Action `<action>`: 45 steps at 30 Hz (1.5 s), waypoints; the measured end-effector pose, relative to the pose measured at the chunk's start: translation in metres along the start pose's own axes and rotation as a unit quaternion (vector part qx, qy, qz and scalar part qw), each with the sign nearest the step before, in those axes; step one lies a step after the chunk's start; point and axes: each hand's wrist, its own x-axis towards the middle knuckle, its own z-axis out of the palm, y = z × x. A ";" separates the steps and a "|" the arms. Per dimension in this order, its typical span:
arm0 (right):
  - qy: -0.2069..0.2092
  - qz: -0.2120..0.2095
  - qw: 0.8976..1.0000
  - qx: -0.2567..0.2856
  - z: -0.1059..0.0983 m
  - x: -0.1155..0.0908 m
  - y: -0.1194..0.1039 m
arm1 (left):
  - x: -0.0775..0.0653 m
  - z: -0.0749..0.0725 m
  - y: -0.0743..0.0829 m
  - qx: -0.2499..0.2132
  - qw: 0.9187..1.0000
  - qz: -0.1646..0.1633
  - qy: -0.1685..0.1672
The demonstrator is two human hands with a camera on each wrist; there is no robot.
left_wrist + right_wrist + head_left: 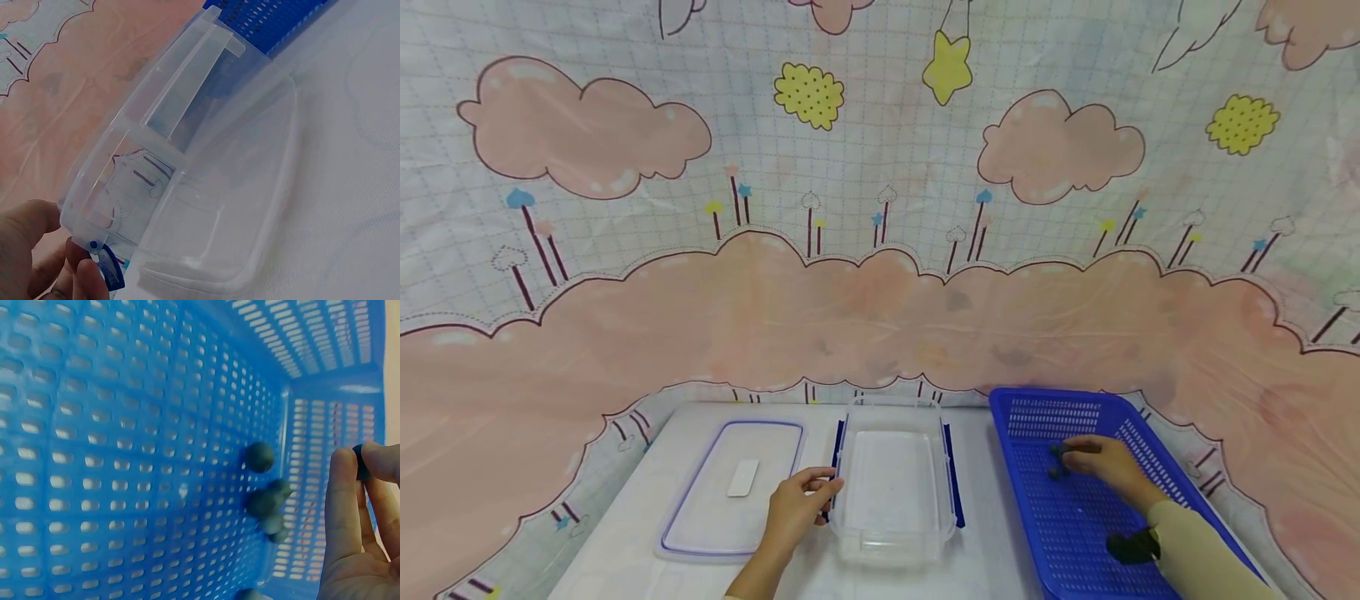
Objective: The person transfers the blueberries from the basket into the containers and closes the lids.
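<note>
At the table's middle stands a clear plastic food container point(895, 546), lidless, with blue side latches. My left hand point(797, 504) holds its left side; in the left wrist view the thumb is at the rim and fingers lie by a blue latch point(111, 269). Over the blue basket point(1026, 492), my right hand point(1108, 471) pinches a small dark round ball point(360, 461) between thumb and fingertip, which hide most of it. Several dark greenish balls point(259, 457) lie on the basket floor, some clustered together at one end.
Left of the container, the clear lid point(700, 517) with a blue seal lies flat, a white rectangle point(743, 477) showing on it. A patterned cloth point(880, 325) hangs behind the white table point(617, 542). The basket's raised walls surround the balls.
</note>
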 end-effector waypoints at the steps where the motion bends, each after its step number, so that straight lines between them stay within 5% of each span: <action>1: -0.003 0.001 1.000 -0.001 0.001 -0.001 -0.002 | 0.000 0.000 0.000 -0.001 1.000 -0.002 0.000; 14: -0.051 -0.012 0.998 0.047 0.019 -0.009 -0.028 | 0.000 -0.001 -0.002 -0.015 1.000 -0.004 -0.008; 31: -0.074 -0.030 0.996 0.047 0.040 -0.011 -0.056 | -0.001 -0.004 -0.002 -0.028 0.999 -0.008 -0.017; 45: -0.049 -0.034 0.998 0.004 0.060 0.001 -0.079 | -0.001 -0.007 0.002 -0.038 0.999 -0.011 -0.021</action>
